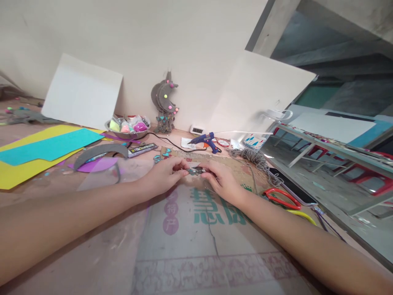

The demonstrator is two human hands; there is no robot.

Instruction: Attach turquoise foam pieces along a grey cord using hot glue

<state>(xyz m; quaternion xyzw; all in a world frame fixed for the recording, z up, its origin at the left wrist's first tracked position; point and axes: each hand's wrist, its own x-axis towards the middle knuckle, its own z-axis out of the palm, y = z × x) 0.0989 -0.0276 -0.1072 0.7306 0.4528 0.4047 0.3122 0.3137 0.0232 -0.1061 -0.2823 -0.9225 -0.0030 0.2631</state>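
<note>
The left hand (161,177) and right hand (224,179) were positioned close together, the fingertips of each pinching one small grey-and-teal piece (196,171) above the printed sheet (184,243). Relative to this piece, the blue glue gun (209,143) lay at 1 o'clock, grey yarn (257,159) at 3, the bowl (129,135) at 10, and the crescent ornament (158,97) at 11.

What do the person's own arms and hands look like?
The bare, ungloved left hand and bare, ungloved right hand show no watch or bracelet. The slender left forearm and right forearm are uncovered to the picture's edge, no sleeve visible.
</note>
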